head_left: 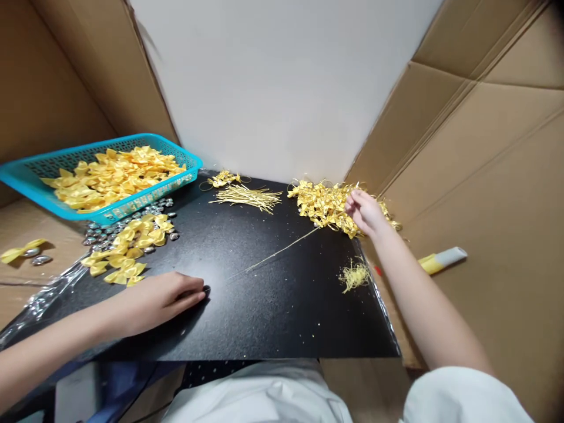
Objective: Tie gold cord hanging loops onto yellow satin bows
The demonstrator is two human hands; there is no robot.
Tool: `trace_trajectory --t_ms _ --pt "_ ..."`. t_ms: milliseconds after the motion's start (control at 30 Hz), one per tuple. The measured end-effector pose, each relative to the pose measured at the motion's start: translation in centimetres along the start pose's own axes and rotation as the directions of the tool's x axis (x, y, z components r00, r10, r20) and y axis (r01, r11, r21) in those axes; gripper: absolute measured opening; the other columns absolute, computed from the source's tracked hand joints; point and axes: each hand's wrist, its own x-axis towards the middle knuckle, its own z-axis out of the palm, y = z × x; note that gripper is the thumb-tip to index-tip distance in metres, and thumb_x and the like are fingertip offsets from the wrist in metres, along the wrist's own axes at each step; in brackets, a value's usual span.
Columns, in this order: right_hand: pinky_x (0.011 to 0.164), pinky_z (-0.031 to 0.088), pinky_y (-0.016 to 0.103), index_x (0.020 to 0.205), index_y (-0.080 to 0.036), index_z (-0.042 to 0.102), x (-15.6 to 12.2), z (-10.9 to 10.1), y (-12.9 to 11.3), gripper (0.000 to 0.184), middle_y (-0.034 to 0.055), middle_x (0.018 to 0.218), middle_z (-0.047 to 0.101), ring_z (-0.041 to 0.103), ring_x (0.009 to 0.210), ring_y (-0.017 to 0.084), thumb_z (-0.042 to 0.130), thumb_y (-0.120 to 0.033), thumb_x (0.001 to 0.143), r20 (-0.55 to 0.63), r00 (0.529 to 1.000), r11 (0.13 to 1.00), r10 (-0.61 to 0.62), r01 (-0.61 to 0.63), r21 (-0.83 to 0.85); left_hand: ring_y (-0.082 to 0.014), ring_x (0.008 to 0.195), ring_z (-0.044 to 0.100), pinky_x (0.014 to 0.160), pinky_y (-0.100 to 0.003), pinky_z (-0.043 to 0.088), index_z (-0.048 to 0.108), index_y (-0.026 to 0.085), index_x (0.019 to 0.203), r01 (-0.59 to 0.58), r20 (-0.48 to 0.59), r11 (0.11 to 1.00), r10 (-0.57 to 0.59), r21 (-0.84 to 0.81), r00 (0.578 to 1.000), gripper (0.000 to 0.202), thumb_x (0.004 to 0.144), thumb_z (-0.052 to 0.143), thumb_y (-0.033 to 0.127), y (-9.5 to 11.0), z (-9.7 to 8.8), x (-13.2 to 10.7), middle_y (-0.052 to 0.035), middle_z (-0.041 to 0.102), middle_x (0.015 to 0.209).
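Note:
My left hand (174, 301) rests low over the black tabletop (264, 317), its fingers curled together; what they hold, if anything, is hidden. Some distance away, my right hand (363, 211) is closed above a pile of yellow ribbon bows with cords (324, 202). I cannot make out what is between its fingers. A thin pale cord (282, 249) runs across the table from that pile toward my left hand, fading in the glare. Loose yellow bows (141, 232) lie beyond my left forearm, among shiny silver beads (91, 233).
A turquoise basket (194, 170) full of yellow bows stands at back left. Cut gold cords (249, 197) lie in a bundle at the back, near a few corded bows (224, 178). Cord scraps (355, 275) sit at right, beside a yellow-and-white roll (445, 258). Cardboard walls (484, 147) flank the table.

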Motion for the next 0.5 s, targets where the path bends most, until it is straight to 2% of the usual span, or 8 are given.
trace_trajectory --t_ms 67,100,167,233,300,367,500 --pt "0.044 0.039 0.013 0.065 -0.02 0.044 -0.5 -1.6 1.5 0.032 -0.0076 0.052 0.046 0.045 0.046 0.006 0.071 -0.023 0.082 -0.022 0.999 1.0 0.024 -0.024 -0.001 -0.0203 0.053 0.056 0.051 -0.027 0.03 0.061 0.023 0.065 0.047 0.069 0.989 -0.057 0.14 0.996 0.033 0.085 0.056 0.05 -0.5 -1.4 -0.5 -0.0023 0.064 0.061" --pt "0.045 0.04 0.014 0.066 -0.02 0.044 -0.7 -2.2 2.1 0.032 -0.0074 0.052 0.047 0.046 0.047 0.006 0.073 -0.023 0.08 -0.03 0.999 0.999 0.033 -0.033 0.0 -0.0202 0.052 0.056 0.05 -0.027 0.03 0.062 0.024 0.067 0.059 0.061 0.98 -0.072 0.191 0.996 0.032 0.084 0.057 0.05 -0.7 -2.0 -0.6 -0.0017 0.065 0.06" --pt "0.045 0.041 0.014 0.066 -0.02 0.045 -0.9 -3.1 2.7 0.033 -0.0074 0.053 0.047 0.046 0.047 0.006 0.076 -0.024 0.078 -0.043 0.998 0.999 0.041 -0.041 0.002 -0.0216 0.055 0.059 0.052 -0.028 0.035 0.066 0.024 0.072 0.048 -0.048 0.96 -0.036 0.276 0.998 0.026 0.083 0.058 0.046 -0.6 -3.0 -0.3 -0.0019 0.067 0.062" --pt "0.046 0.041 0.014 0.066 -0.02 0.045 -0.9 -3.7 2.9 0.033 -0.0074 0.053 0.047 0.046 0.047 0.006 0.076 -0.025 0.078 -0.052 0.998 0.999 0.043 -0.043 0.006 -0.0252 0.074 0.065 0.066 -0.032 0.045 0.071 0.023 0.085 -0.058 -0.178 0.933 0.129 0.356 0.976 0.022 0.084 0.059 0.041 -0.1 -3.1 0.7 -0.0061 0.073 0.082" --pt "0.046 0.041 0.014 0.066 -0.02 0.046 -0.9 -4.1 3.0 0.032 -0.007 0.053 0.047 0.046 0.048 0.006 0.076 -0.024 0.078 -0.058 0.997 0.999 0.044 -0.043 0.011 -0.0269 0.097 0.064 0.085 -0.037 0.046 0.07 0.022 0.106 -0.212 -0.186 0.887 0.308 0.41 0.933 0.029 0.09 0.053 0.039 0.7 -2.1 2.1 -0.0091 0.073 0.107" --pt "0.046 0.041 0.014 0.066 -0.019 0.047 -0.9 -4.3 3.0 0.031 -0.0065 0.054 0.047 0.046 0.049 0.006 0.075 -0.023 0.077 -0.061 0.997 0.999 0.046 -0.045 0.015 -0.0256 0.106 0.061 0.092 -0.037 0.043 0.066 0.025 0.12 -0.347 -0.132 0.834 0.437 0.428 0.89 0.033 0.094 0.049 0.038 1.4 -0.5 3.6 -0.0075 0.068 0.122" --pt "0.046 0.041 0.014 0.065 -0.019 0.048 -0.9 -4.5 3.3 0.03 -0.0058 0.054 0.048 0.045 0.049 0.007 0.075 -0.023 0.078 -0.068 0.997 0.999 0.043 -0.041 0.023 -0.029 0.12 0.052 0.101 -0.043 0.037 0.056 0.032 0.135 -0.451 -0.094 0.766 0.546 0.458 0.832 0.041 0.096 0.05 0.038 1.4 2.0 5.9 -0.0066 0.056 0.142"
